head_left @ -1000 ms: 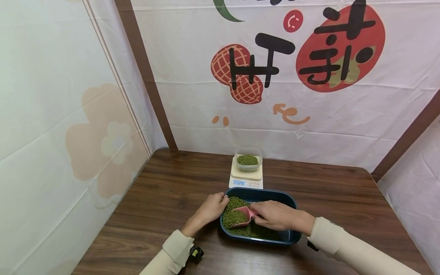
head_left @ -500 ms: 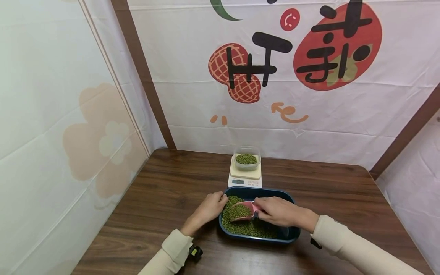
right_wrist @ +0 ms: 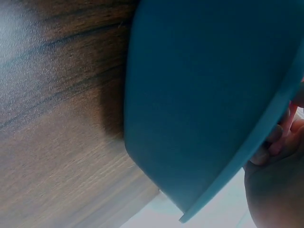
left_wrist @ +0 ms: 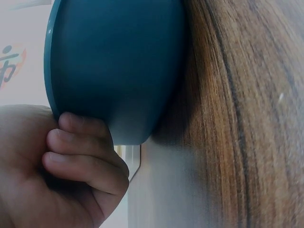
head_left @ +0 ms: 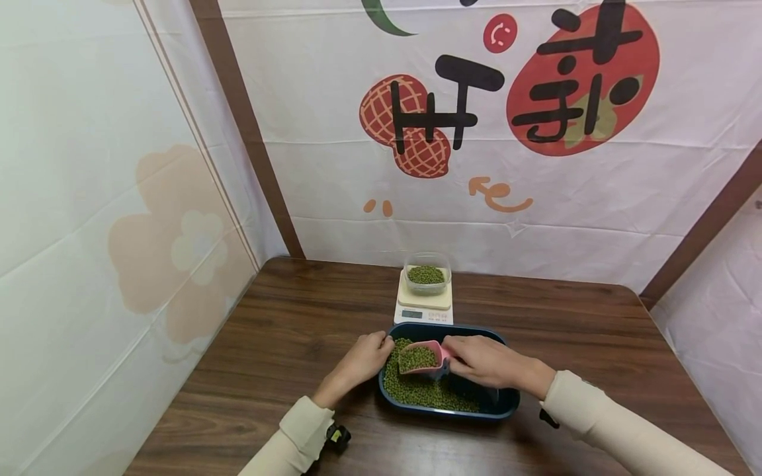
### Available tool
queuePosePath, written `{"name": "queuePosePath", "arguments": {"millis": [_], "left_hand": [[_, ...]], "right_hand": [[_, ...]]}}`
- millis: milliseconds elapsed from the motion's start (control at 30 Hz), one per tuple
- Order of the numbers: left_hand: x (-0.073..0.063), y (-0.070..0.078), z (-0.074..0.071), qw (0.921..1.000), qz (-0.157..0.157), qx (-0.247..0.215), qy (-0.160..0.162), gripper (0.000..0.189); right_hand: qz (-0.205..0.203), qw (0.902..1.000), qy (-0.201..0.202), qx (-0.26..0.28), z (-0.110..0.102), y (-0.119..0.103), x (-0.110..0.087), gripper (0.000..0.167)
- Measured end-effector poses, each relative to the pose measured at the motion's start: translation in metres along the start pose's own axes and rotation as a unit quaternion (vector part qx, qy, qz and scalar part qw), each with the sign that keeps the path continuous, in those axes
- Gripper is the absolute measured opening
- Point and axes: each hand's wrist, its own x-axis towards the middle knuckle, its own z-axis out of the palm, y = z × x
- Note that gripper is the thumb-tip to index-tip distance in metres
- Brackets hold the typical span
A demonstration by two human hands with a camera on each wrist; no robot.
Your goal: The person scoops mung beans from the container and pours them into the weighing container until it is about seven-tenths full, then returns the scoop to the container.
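Note:
A dark blue tub (head_left: 440, 414) on the table holds green beans that look like mung beans (head_left: 417, 395), heaped toward its left side. My left hand (head_left: 364, 360) grips the tub's left rim; the left wrist view has its fingers curled against the outer wall of the tub (left_wrist: 118, 61). With my right hand (head_left: 494, 361) I hold a pink scoop (head_left: 442, 357) by its handle. The scoop is loaded with beans and sits over the tub, above the beans. In the right wrist view, the tub wall (right_wrist: 204, 95) hides most of the hand (right_wrist: 278, 175) and scoop.
Just behind the tub stands a kitchen scale (head_left: 424, 303) bearing a clear plastic container (head_left: 428, 289) with some beans in it. The brown wooden table (head_left: 286, 330) reaches back to a printed cloth wall (head_left: 333, 238).
The scoop has risen out of the beans with a load, moving slightly back with my right hand. My left hand stays at the rim. The scale's display light has gone off.

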Motion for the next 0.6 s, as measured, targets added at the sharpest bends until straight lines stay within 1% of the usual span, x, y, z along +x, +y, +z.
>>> {"name": "queuePosePath", "arguments": {"millis": [333,433,600], "left_hand": [[-0.0003,0.0017,-0.0012,0.9999,-0.008,-0.003,-0.01,0.038],[0.0002,0.0014,-0.0011,0.9999,-0.009,0.0,-0.009,0.038],[0.0012,0.0006,0.0,1.0,-0.005,0.005,-0.003,0.037]], "right_hand": [[0.008,0.9999,0.013,0.004,-0.003,0.0004,-0.001,0.011],[0.01,0.9997,0.022,0.005,-0.0038,0.0001,-0.0012,0.012],[0.009,0.9989,0.045,-0.011,-0.0057,0.0007,-0.0012,0.01]]}}
